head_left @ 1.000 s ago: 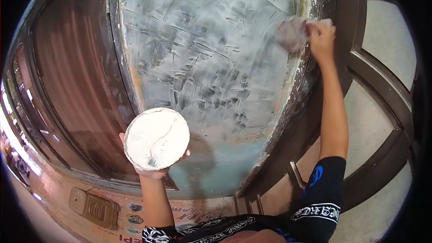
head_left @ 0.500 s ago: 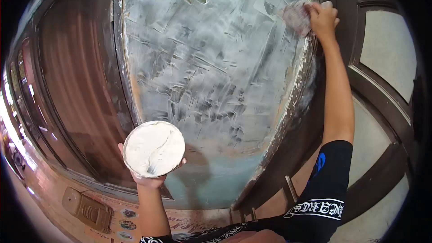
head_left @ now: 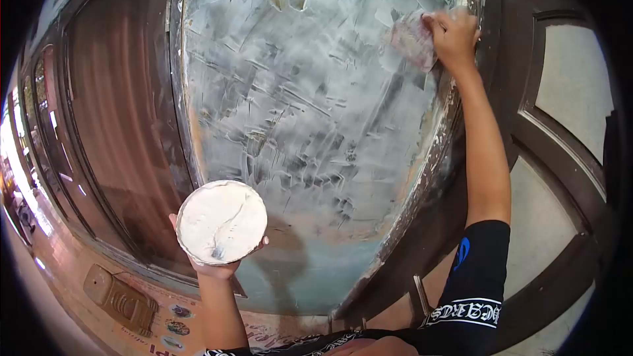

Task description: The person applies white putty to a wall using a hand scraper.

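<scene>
My left hand supports a round bowl from below, fingers wrapped around its sides. Thick white putty fills the bowl nearly to the rim, with a groove and a dark spot in it. Up at the right, my right hand pinches a thin, flat, reddish spreader smeared with white. The spreader lies against the wall panel, near its right edge; its exact shape is blurred. White streaks and dark grey patches cover most of this greenish panel.
A chipped, paint-flecked edge borders the panel on the right, beside dark door frames with pale panels. At left stands a dark-framed glass door. A brown plastic stool is on the floor at lower left.
My right hand has moved left and slightly down with the spreader, off the panel's edge and onto its face. The bowl in my left hand has shifted slightly left.
</scene>
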